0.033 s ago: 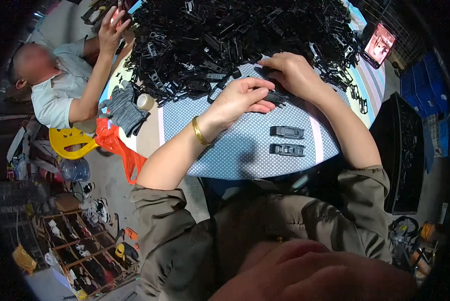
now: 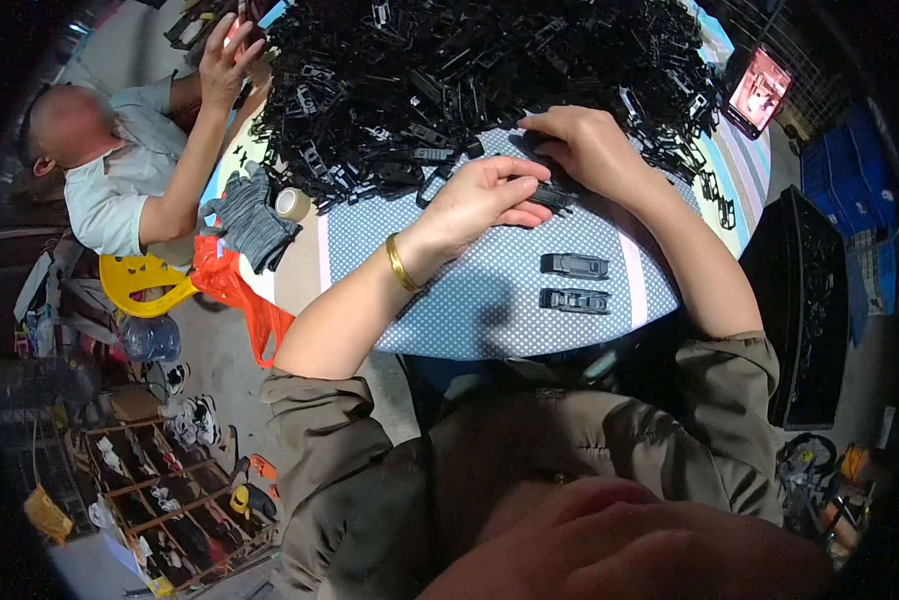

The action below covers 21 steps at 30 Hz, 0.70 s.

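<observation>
Dotted blue cloth [image 2: 489, 300] is covering the round table, and a huge heap of black plastic clips [image 2: 489, 70] is crowding its far half. At the heap's six o'clock edge, the left hand [image 2: 484, 195] and right hand [image 2: 589, 150] are pinching one black clip [image 2: 554, 197] between their fingertips. Two finished clips [image 2: 574, 282] are lying at five o'clock of it, just apart from each other. At nine o'clock, grey gloves [image 2: 254, 225] and a tape roll [image 2: 292, 204] are resting. Risk, as I judge it: the small piece is sitting at the fingertips, so it could slip into the heap and get lost; loose clips could also slide onto the finished pair.
</observation>
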Motion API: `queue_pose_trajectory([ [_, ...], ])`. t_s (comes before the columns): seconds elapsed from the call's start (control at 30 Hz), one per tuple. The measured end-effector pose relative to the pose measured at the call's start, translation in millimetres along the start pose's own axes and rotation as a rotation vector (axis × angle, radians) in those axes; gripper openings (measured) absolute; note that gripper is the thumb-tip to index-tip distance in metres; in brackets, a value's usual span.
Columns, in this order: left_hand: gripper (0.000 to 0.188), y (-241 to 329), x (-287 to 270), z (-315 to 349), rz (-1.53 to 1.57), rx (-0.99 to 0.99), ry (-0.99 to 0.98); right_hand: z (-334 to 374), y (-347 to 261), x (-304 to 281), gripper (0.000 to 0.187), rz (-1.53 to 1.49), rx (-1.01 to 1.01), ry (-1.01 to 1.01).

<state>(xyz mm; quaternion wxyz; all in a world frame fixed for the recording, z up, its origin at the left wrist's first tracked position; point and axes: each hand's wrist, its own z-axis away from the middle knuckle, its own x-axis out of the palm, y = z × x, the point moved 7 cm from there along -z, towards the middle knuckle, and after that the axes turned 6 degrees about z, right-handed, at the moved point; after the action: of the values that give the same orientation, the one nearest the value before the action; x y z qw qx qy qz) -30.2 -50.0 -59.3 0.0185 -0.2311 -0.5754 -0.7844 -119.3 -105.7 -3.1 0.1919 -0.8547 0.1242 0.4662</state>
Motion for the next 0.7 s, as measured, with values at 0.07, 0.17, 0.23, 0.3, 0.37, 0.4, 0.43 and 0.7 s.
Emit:
queue_pose_trajectory([
  [0.07, 0.024, -0.8, -0.3, 0.6, 0.008, -0.006, 0.015, -1.6, 8.4, -6.2, 0.033, -0.081, 0.123, 0.096],
  [0.17, 0.025, 1.2, -3.3, 3.0, 0.031, 0.014, 0.034, -5.2, 4.4, -12.9, 0.045, -0.109, 0.169, 0.087],
  [0.23, 0.026, 2.2, -3.9, 3.4, 0.023, 0.016, 0.051, -4.2, 0.5, -16.5, 0.055, -0.101, 0.183, 0.096],
  [0.3, 0.028, 4.0, -2.9, 3.7, 0.027, 0.02, 0.055, -2.1, 4.6, -12.0, 0.047, -0.102, 0.149, 0.101],
  [0.37, 0.028, 2.7, -4.6, 0.1, 0.028, 0.034, 0.053, -0.9, 9.8, -8.4, 0.039, -0.096, 0.121, 0.068],
  [0.4, 0.028, 2.9, -3.0, 0.2, 0.029, 0.028, 0.05, 0.3, 9.8, -7.1, 0.036, -0.089, 0.128, 0.054],
  [0.43, 0.028, 4.2, -3.0, 0.6, 0.014, 0.038, 0.065, -1.2, 8.4, -8.3, 0.032, -0.113, 0.131, 0.079],
  [0.7, 0.027, 5.0, -7.8, 3.5, 0.017, 0.077, 0.099, -6.8, -6.5, -24.1, 0.024, 0.088, -0.031, 0.255],
])
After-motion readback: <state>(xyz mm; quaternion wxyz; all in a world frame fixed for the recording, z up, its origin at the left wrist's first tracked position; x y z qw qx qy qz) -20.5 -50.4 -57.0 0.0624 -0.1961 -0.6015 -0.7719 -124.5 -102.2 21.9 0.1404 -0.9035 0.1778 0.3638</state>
